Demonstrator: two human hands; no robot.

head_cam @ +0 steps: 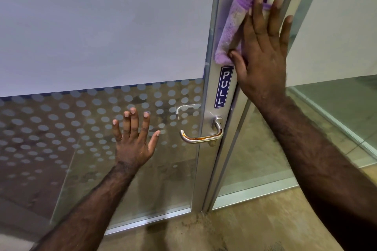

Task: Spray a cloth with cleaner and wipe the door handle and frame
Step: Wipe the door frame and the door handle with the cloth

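1. The right hand (263, 57) is pressing the folded purple microfibre cloth (230, 32) flat against the grey metal door frame (219, 12) in the upper right of the frame, its grip spread, fingers splayed and thumb on the cloth's lower edge
2. The left hand (132, 140) is hovering open at lower centre by the dotted frosted glass panel (81, 120), holding nothing
3. Keeping the palm flat and stroking down past the blue PULL sticker (223, 87) looks wise
4. The curved silver lever handle (202, 135), below, is showing a rusty streak, likely needing firmer rubbing
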